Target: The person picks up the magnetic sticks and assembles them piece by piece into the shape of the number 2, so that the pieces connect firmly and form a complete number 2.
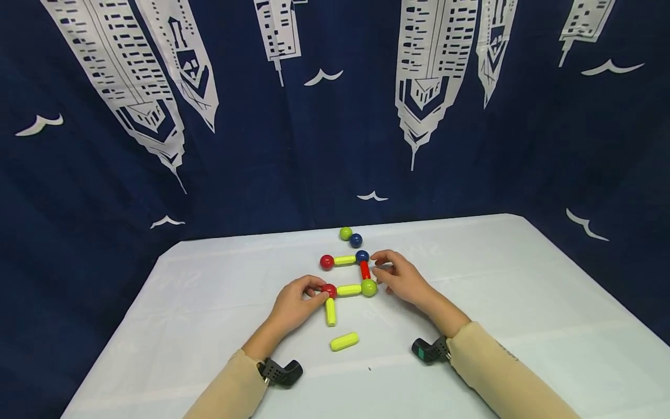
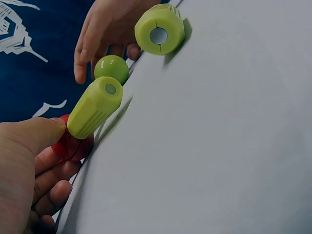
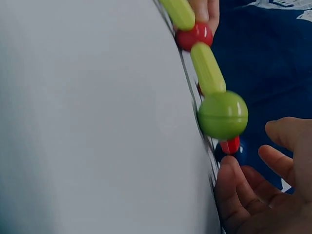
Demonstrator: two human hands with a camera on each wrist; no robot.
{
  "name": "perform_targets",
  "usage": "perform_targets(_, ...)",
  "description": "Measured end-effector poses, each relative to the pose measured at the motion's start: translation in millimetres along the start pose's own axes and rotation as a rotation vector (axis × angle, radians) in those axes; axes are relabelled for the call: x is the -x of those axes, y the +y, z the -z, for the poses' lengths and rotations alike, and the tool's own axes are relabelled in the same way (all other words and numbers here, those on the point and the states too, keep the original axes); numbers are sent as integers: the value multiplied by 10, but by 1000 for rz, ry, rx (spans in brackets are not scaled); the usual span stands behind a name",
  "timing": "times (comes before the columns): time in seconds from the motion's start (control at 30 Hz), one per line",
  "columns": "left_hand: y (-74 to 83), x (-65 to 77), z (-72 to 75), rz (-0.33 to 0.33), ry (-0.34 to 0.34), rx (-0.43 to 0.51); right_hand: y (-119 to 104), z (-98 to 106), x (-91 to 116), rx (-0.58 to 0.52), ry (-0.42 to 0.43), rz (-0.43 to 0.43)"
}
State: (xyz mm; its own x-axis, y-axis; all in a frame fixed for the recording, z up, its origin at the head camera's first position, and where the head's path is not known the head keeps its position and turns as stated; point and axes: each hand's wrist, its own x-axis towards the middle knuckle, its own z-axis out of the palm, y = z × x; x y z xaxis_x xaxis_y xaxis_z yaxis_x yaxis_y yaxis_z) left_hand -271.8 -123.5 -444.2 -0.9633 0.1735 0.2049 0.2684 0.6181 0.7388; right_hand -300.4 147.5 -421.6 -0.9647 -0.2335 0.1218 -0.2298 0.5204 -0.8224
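My left hand (image 1: 291,305) pinches a red ball (image 1: 329,288) between thumb and fingers. From that ball a yellow-green rod (image 1: 330,314) points toward me, its end face showing a grey disc (image 2: 110,88) in the left wrist view. Another yellow-green rod (image 1: 348,290) joins the red ball to a green ball (image 1: 369,287). A red rod (image 1: 364,270) runs from there to a blue ball (image 1: 362,256), and a third yellow-green rod (image 1: 344,260) ends at a second red ball (image 1: 327,262). Right of this chain, my right hand (image 1: 400,280) has relaxed, spread fingers and holds nothing.
One loose yellow-green rod (image 1: 344,341) lies nearer me on the white-covered table (image 1: 471,262). Behind the chain, a loose green ball (image 1: 346,233) and a dark blue ball (image 1: 356,240) sit side by side. A navy printed curtain (image 1: 335,139) hangs past the far edge.
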Motion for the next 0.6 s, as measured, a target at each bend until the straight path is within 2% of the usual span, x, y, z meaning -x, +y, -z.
perform_targets(0.2,-11,-10,-3,8,-5,-5,-24,54,-357,21,38,-98)
perform_targets(0.37,-25,-20,-6,-35,-4,-18,-14,91,-625,-108,94,-191)
perform_targets(0.47,-25,-18,-5,-34,0,-21,-3,89,-737,-186,114,-252)
perform_targets(0.6,-19,-19,-5,-31,-3,-26,-16,63,-843,-160,108,-271)
